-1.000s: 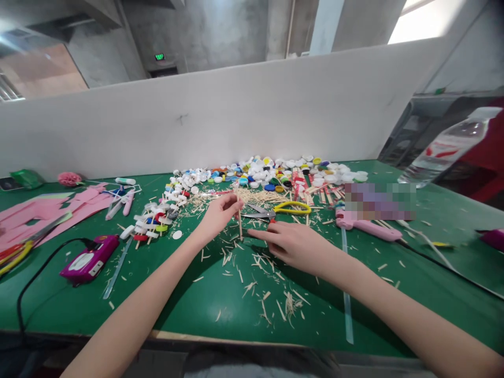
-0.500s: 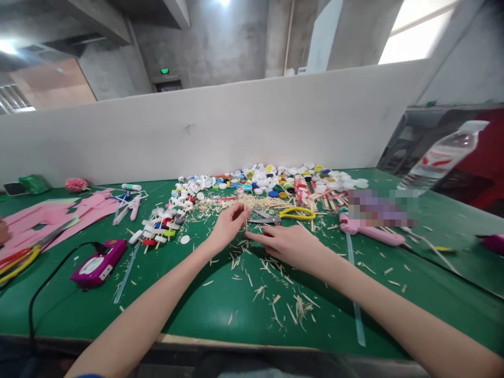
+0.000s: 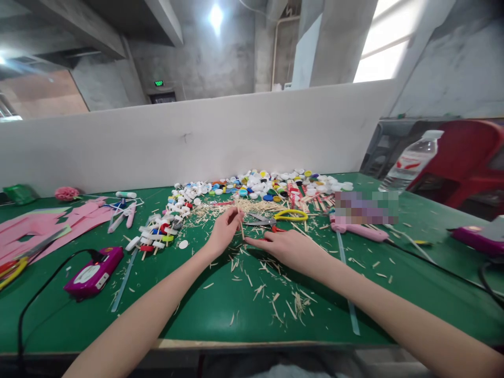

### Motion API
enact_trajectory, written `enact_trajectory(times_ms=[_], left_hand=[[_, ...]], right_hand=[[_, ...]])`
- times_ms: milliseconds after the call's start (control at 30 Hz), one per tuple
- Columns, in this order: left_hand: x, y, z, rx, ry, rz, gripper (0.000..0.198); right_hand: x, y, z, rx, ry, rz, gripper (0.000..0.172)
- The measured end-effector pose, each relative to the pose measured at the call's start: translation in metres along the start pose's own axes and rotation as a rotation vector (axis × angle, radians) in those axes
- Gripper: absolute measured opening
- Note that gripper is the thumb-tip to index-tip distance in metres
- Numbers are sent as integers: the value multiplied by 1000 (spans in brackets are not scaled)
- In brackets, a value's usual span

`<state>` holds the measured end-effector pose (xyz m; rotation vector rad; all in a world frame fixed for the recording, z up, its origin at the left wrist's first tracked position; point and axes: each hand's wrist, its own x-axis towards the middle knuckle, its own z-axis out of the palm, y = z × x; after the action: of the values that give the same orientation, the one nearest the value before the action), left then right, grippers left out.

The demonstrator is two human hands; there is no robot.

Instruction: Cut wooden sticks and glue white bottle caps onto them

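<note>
Wood splinters [image 3: 275, 299] are scattered on the green desk [image 3: 197, 315], nearer than the yellow-handled scissors [image 3: 291, 214]. The right hand [image 3: 291, 248] is laid flat just before the scissors, its grip spread, nothing held. Left of the scissors, the left hand [image 3: 222, 231] is seen, its grip pinched shut on a thin wooden stick [image 3: 241, 226], held upright. Bottle caps [image 3: 268, 184] are heaped beyond the scissors.

Left hand [image 3: 223, 232] pinched at fingertips; right hand [image 3: 289, 247] flat, palm down, index pointing left; both forearms extended forward.
</note>
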<state>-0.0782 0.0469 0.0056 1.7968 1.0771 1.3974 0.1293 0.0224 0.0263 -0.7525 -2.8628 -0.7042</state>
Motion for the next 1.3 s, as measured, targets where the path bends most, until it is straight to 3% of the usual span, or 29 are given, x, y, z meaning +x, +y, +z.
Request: enact_trajectory(times_ms=[267,633,933,1300], left_hand=[[-1,4,3,0,-1,6,26],[-5,13,13,38,-9,0,26],[-5,10,7,11,23,-47,23],[-5,7,6,12,12,-22,22]], right_hand=[[2,-2,-5,8,-27,13,67],[-2,1,7,80,-28,-36,56],[-2,-5,15,27,26,6,62],[-1,-6,6,43,3,27,62]])
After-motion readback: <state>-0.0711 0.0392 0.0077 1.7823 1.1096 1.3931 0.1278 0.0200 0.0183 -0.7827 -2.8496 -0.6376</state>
